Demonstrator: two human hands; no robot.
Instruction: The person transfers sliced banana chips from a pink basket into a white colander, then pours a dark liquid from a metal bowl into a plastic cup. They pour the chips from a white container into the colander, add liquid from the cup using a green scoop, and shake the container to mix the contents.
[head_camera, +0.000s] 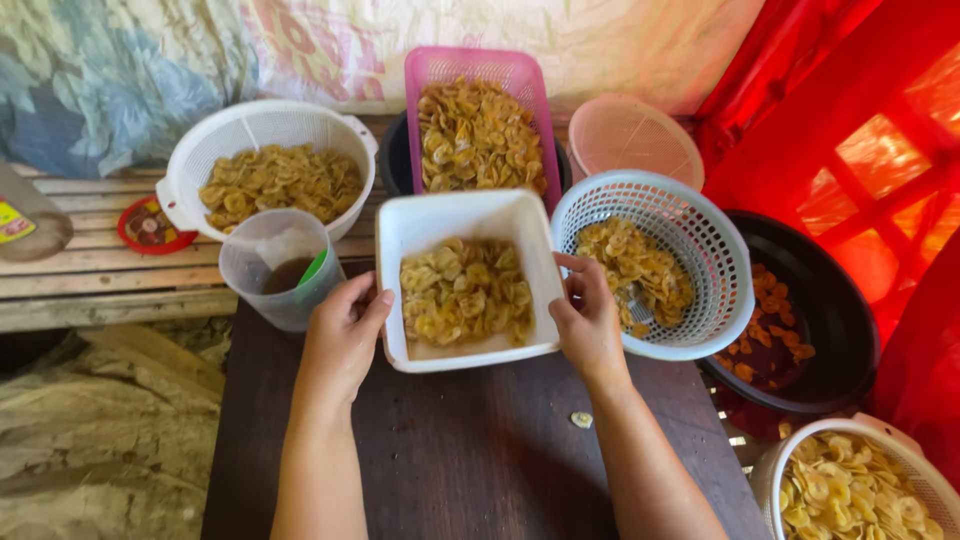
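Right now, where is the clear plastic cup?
In the head view, the clear cup stands left of the white tub, just beyond the left hand.

daylight, bright | red glow at right | sharp focus | edges bowed

two bare forearms and hands (345, 335), no sleeves, rings or watch in view

Count: two hands (345, 335) (590, 320), one white square tub (400, 240), three round white baskets (260, 125) (700, 240) (900, 445), one pink basket (478, 65), one clear cup (275, 255).
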